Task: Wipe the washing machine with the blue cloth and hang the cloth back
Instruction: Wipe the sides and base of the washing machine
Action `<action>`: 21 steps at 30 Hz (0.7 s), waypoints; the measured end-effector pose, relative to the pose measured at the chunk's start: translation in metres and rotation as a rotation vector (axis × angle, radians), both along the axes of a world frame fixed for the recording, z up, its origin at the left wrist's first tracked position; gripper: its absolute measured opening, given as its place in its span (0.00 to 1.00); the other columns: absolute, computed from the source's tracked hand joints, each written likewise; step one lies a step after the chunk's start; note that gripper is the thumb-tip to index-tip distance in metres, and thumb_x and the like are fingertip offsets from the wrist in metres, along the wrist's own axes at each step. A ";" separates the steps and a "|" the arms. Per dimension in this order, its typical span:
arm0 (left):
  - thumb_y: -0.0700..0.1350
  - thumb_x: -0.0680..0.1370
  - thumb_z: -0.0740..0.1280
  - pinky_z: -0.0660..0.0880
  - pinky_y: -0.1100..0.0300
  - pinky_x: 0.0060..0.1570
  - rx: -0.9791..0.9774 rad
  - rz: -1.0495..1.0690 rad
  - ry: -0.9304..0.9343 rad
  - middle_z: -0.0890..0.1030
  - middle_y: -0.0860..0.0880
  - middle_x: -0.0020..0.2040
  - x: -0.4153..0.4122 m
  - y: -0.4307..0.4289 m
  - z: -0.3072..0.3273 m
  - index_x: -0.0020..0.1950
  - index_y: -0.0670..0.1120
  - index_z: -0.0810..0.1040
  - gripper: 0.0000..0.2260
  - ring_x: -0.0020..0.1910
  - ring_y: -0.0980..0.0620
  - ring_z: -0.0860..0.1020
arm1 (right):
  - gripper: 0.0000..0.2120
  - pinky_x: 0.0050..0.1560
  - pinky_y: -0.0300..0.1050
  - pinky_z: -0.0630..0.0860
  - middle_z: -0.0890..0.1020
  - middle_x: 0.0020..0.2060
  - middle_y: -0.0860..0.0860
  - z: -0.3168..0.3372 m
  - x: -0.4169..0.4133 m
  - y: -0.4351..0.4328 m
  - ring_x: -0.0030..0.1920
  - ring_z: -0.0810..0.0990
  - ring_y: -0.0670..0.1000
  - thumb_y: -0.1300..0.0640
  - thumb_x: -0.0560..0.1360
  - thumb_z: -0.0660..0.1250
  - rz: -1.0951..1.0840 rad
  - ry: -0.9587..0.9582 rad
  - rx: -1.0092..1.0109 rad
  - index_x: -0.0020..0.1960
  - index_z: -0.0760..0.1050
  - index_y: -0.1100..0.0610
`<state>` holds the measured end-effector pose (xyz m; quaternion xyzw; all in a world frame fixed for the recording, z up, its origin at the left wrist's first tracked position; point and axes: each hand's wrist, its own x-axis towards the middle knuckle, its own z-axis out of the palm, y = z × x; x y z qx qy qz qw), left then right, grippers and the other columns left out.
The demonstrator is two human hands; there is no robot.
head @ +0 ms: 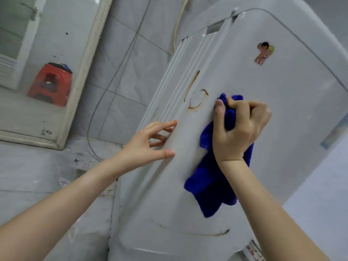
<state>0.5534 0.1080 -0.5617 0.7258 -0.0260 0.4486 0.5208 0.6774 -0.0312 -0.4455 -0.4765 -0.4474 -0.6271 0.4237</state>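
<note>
**A:** How do the hands sit?

**B:** The right hand is balled into a fist. Its grip is clamped on a bunched part of the blue cloth, with the thumb stretched forward beside it. The cloth is pressed against the pale top panel of the washing machine, and its loose end trails down under the wrist.

**A:** And the other?

**B:** The left hand holds nothing. Its grip is apart, with the fingers spread and the fingertips touching the ribbed strip along the machine's left edge.

**A:** Any writing?

**B:** A cartoon sticker of two figures sits near the far corner. A label at the near edge carries red characters, too blurred to read. Brown ring stains lie just left of the cloth.
</note>
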 end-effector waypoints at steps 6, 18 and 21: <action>0.39 0.68 0.79 0.78 0.60 0.59 0.012 0.002 0.010 0.76 0.56 0.57 -0.001 0.001 0.007 0.65 0.63 0.74 0.32 0.51 0.54 0.79 | 0.05 0.39 0.52 0.74 0.77 0.42 0.52 -0.143 0.003 -0.041 0.43 0.70 0.55 0.55 0.75 0.72 -0.050 -0.329 -0.562 0.49 0.82 0.56; 0.43 0.69 0.79 0.78 0.60 0.58 0.054 0.008 0.017 0.74 0.57 0.59 0.002 0.004 0.000 0.69 0.60 0.72 0.32 0.51 0.61 0.76 | 0.07 0.50 0.43 0.69 0.71 0.45 0.51 -0.162 -0.003 -0.016 0.44 0.70 0.55 0.57 0.74 0.73 -0.006 -0.071 -0.258 0.51 0.78 0.54; 0.42 0.71 0.78 0.78 0.61 0.57 0.048 0.014 0.007 0.74 0.57 0.60 0.001 0.002 -0.003 0.71 0.59 0.71 0.32 0.52 0.61 0.75 | 0.08 0.37 0.52 0.75 0.70 0.45 0.49 -0.207 -0.005 -0.032 0.43 0.69 0.54 0.57 0.72 0.76 -0.052 -0.236 -0.526 0.49 0.82 0.54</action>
